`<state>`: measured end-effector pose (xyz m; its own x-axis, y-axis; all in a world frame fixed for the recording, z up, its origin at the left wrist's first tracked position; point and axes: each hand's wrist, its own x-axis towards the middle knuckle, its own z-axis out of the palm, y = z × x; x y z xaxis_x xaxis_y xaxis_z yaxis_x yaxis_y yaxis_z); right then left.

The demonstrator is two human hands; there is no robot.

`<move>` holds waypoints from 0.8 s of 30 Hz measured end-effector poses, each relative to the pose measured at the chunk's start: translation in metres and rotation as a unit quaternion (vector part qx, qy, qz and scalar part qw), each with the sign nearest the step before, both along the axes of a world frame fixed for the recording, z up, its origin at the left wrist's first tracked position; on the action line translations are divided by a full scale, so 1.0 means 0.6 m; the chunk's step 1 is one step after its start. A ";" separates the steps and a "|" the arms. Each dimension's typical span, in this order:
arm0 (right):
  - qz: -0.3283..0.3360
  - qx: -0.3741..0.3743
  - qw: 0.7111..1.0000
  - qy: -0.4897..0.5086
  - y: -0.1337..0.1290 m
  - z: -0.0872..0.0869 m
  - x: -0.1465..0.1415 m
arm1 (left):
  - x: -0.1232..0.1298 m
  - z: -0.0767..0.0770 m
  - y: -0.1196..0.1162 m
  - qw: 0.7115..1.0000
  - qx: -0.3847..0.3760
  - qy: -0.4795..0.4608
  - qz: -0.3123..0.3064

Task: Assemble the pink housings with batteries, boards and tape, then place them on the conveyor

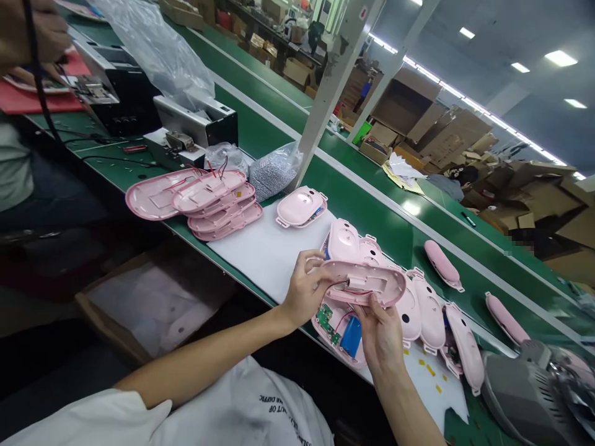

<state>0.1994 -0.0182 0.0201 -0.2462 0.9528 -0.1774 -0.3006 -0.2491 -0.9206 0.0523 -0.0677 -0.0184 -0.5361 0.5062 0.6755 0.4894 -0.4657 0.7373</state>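
Between my two hands I hold a pink plastic shell half (393, 286), tilted so its hollow inside with thin wires faces me. My left hand (304, 288) pinches its left end. My right hand (383, 331) grips its lower edge, fingers partly hidden behind it. Just below lies an open pink shell with a green circuit board (328, 321) and a blue battery (351, 336). Several closed pink cases (430, 313) overlap in a row to the right, and another pink case (302, 206) lies beyond my left hand.
Stacked pink shell halves (223, 210) stand at the left beside a bag of small metal parts (275, 172). A grey machine (520, 384) is at the right edge. Yellow pieces (430, 370) dot the white sheet (251, 248). Another person's hand (37, 34) appears upper left. A post (332, 80) rises ahead.
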 end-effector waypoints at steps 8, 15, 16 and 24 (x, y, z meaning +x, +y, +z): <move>-0.043 0.236 0.929 -0.281 0.049 0.013 0.047 | -0.003 -0.013 0.008 0.922 -0.169 -0.249 -0.245; 0.276 0.539 0.576 -0.549 0.111 0.105 -0.026 | -0.015 0.012 0.018 0.932 -0.250 -0.194 -0.175; 0.295 0.536 0.561 -0.558 0.125 0.108 -0.035 | -0.019 0.013 0.026 0.928 -0.267 -0.202 -0.162; 0.265 0.516 0.605 -0.546 0.153 0.086 -0.059 | -0.055 0.007 0.064 0.901 -0.407 -0.059 -0.139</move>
